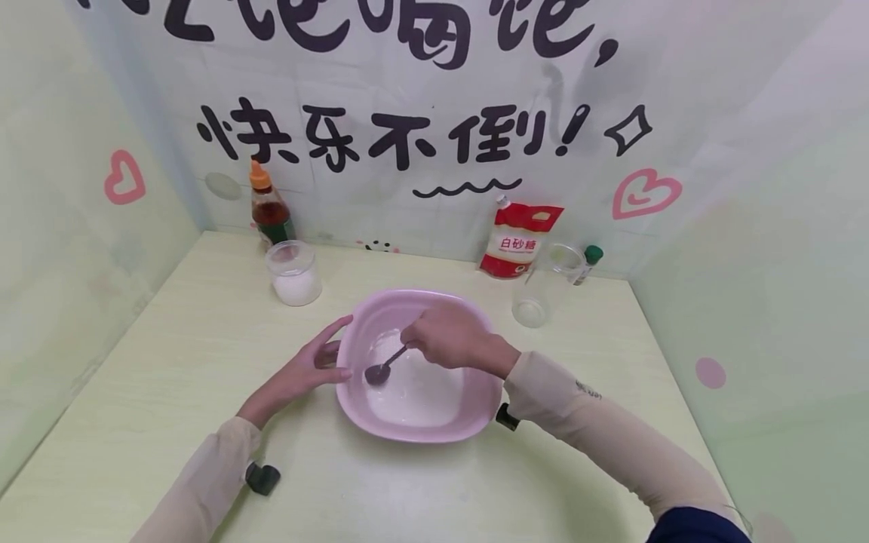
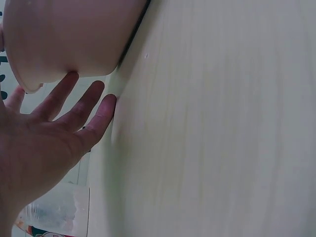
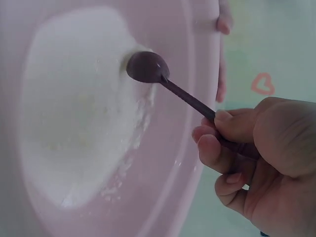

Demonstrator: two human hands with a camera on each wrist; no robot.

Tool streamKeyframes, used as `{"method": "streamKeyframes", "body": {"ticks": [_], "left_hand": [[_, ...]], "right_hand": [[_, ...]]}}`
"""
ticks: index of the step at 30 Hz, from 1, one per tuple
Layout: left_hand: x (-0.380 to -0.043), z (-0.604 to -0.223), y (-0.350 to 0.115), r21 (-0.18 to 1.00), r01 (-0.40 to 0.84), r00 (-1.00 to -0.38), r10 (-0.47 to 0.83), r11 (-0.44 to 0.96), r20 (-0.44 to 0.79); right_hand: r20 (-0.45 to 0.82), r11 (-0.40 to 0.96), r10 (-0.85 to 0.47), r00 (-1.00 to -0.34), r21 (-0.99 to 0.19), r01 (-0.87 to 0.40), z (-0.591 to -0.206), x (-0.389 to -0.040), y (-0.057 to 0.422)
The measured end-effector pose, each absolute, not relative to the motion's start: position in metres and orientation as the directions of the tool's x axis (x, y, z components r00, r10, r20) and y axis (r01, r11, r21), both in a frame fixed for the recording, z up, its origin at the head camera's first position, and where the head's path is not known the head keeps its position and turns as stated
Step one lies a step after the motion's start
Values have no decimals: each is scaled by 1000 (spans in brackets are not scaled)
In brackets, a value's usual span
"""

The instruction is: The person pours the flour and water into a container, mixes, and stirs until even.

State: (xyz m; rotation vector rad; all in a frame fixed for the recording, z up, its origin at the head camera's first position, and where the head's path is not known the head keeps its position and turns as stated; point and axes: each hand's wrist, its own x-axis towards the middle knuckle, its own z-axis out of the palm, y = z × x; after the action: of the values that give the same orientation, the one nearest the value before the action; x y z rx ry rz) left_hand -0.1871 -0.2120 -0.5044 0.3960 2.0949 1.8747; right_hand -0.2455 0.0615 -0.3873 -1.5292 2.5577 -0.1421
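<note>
A pink plastic basin [image 1: 483,411] stands on the table with a smooth white mixture [image 3: 74,108] across its bottom. Reaching over the basin, my right hand [image 1: 444,335] grips the handle of a dark measuring spoon [image 3: 148,67]. The spoon's bowl is at the left edge of the white mixture, inside the basin. At the basin's left side, my left hand [image 1: 308,371] spreads straight fingers [image 2: 81,111] against the outer wall, its thumb at the rim. Both wrists wear small black devices.
Behind the basin on the left stand a clear jar of white contents [image 1: 296,285] and an orange-capped sauce bottle [image 1: 271,215]. Back right are a red and white sugar pouch [image 1: 512,243], a clear container [image 1: 532,302] and a small green-capped bottle [image 1: 592,256]. Walls enclose the table's back and sides.
</note>
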Motion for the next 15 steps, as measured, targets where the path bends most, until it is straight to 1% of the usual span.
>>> {"method": "streamKeyframes", "body": {"ticks": [2, 4, 5, 7, 9, 11, 13, 15], "left_hand": [[-187, -505, -212, 994, 7, -917, 397, 109, -37], [-187, -506, -212, 994, 9, -917, 399, 105, -34], [-187, -507, -212, 995, 10, -916, 399, 104, -33], [-187, -507, -212, 995, 9, -916, 401, 100, -32], [-187, -507, -212, 995, 6, -915, 403, 98, -34], [-187, -507, -213, 995, 4, -915, 401, 100, -37], [-187, -507, -213, 995, 4, -916, 400, 104, -38], [-187, -507, -214, 994, 5, -915, 401, 105, -38]], "right_hand": [[-113, 443, -897, -428, -205, -873, -384, -239, 62], [-148, 433, -901, -408, -246, -867, -382, -235, 65], [-172, 440, -897, -407, -261, -859, -381, -234, 67], [-228, 478, -875, -427, -277, -833, -377, -234, 73], [-283, 528, -843, -458, -270, -805, -373, -237, 80], [-336, 592, -795, -506, -243, -768, -369, -243, 88], [-365, 657, -740, -565, -212, -724, -364, -250, 96], [-375, 732, -669, -641, -183, -657, -361, -259, 104]]}}
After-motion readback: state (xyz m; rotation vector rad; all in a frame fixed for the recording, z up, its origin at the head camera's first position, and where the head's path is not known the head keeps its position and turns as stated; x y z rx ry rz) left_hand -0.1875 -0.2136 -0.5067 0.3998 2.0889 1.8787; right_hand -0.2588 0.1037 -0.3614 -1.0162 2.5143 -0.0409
